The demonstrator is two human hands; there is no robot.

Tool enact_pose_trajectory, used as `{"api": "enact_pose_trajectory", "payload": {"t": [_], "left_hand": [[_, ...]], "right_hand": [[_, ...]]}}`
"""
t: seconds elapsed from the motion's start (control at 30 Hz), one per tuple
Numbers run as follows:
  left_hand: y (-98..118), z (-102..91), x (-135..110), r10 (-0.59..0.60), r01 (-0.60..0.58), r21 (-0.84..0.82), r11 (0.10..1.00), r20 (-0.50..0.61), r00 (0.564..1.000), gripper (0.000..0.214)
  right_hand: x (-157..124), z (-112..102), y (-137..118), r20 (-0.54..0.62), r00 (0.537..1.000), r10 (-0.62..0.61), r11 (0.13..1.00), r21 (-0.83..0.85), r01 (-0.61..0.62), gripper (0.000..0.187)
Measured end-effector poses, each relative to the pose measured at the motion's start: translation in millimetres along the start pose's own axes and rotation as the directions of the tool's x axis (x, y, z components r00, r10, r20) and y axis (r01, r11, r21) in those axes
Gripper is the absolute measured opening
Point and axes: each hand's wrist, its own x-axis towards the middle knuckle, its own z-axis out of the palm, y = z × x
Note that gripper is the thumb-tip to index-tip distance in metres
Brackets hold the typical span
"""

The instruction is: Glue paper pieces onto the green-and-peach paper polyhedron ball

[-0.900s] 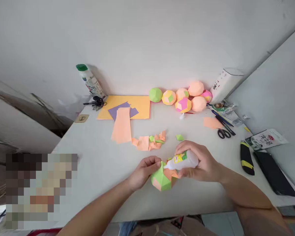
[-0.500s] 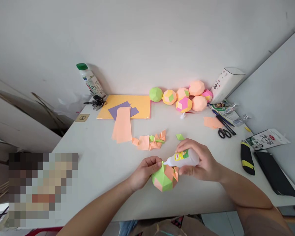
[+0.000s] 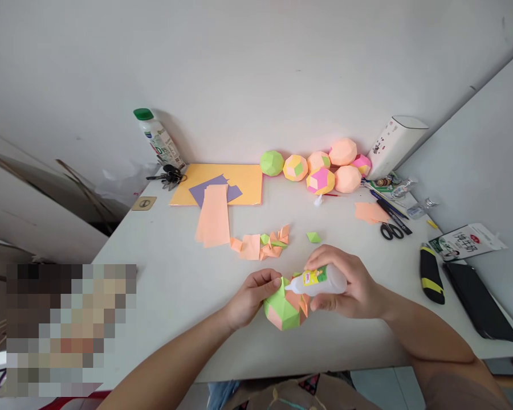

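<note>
We see the left fingers (image 3: pixel 263 279) nearly closed, thumb against forefinger, pinching a green flap at the top of the ball (image 3: pixel 284 313). This ball, green and orange with loose orange flaps on its right side, is in front of us near the bench's (image 3: pixel 171 285) front edge; we cannot tell whether it rests on the top. The right fingers (image 3: pixel 331 257) are part open, curled around the glue (image 3: pixel 325 280), which lies tilted with its nozzle pointing left at the green flap. We cannot tell whether the tip touches the paper.

Just beyond the hands we see folded scraps (image 3: pixel 271 246), orange and green, and a lone green piece (image 3: pixel 313 237) to their right. Farther left, orange strips (image 3: pixel 216 213) overlap a purple sheet (image 3: pixel 200 191), which lies on yellow card (image 3: pixel 243 185). Keys (image 3: pixel 171 175) lie at the card's left end, in front of a green-capped bottle (image 3: pixel 160 136). Along the wall sits a cluster of balls (image 3: pixel 320 179), with a white tub (image 3: pixel 395 145) to their right. Nearer us on that side are scissors (image 3: pixel 391 230).
</note>
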Motion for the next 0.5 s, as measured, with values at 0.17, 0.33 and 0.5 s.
{"api": "enact_pose_trajectory", "payload": {"t": [0.17, 0.33, 0.5], "left_hand": [[-0.2, -1.1, -0.2, 0.000, 0.000, 0.011, 1.000, 0.026, 1.000, 0.039], [0.0, -1.4, 0.1, 0.003, -0.003, 0.009, 1.000, 0.025, 1.000, 0.039], [0.5, -1.1, 0.5, -0.004, 0.004, -0.006, 1.000, 0.005, 1.000, 0.039]], "right_hand": [[0.0, -0.1, 2.4, -0.037, 0.999, 0.010, 1.000, -0.006, -0.010, 0.034], [-0.6, 0.1, 3.0, -0.034, 0.999, 0.017, 1.000, -0.008, -0.017, 0.036], [-0.6, 1.0, -1.2, 0.024, 1.000, 0.017, 1.000, 0.003, -0.017, 0.037]]}}
